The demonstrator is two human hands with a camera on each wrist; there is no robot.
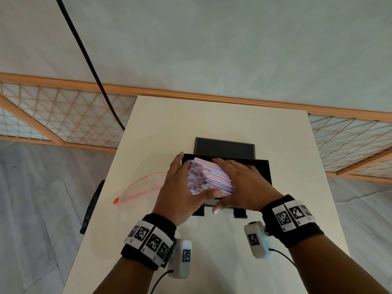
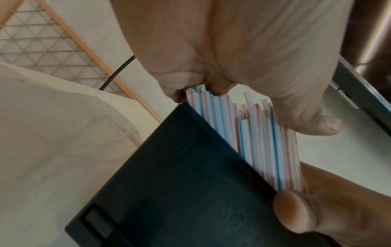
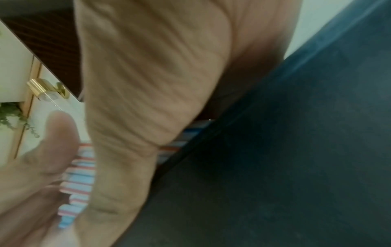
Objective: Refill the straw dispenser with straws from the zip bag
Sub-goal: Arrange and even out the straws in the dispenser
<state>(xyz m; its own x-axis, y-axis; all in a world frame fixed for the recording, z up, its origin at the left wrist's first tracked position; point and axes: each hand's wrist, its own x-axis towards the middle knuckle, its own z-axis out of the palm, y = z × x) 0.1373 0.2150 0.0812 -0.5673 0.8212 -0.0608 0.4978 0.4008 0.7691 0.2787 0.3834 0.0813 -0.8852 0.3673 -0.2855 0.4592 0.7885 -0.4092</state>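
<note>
Bundle of striped straws (image 1: pixel 209 180), white with red and blue lines, held over the open top of the black straw dispenser (image 1: pixel 259 169) and partly down inside it; in the left-wrist view the straws (image 2: pixel 264 142) pass behind the dispenser's dark side wall (image 2: pixel 180 183). The left hand (image 1: pixel 180 187) cups the bundle's left end, fingers curled over the straw ends at the far side and thumb hooked under the near side. The right hand (image 1: pixel 239 183) lies on top of the bundle from the right, fingers extended and close together across the straws, thumb pointing down at the dispenser's near edge; in the blurred right-wrist view the palm (image 3: pixel 148 83) lies against the straws (image 3: pixel 78 180) beside the dark dispenser body (image 3: pixel 275 158), and how firmly the fingers press cannot be told. Beyond the fingertips the dispenser's hinged lid (image 1: pixel 223 148) stands open. Left of the left hand's knuckles the clear zip bag (image 1: pixel 140 187) with a red closure lies flat on the cream table (image 1: pixel 212 115). Both wrists wear black bands with printed markers and small white camera units with cables. A black cable (image 1: pixel 84 56) hangs past the table's far left corner. The table stands on a grey plank floor (image 1: pixel 38 198) against a pale wall (image 1: pixel 212 39); wooden lattice panels (image 1: pixel 63 115) run along the base of the wall on both sides. A dark object (image 1: pixel 92 206) sits at the table's left edge, partly hidden.
</note>
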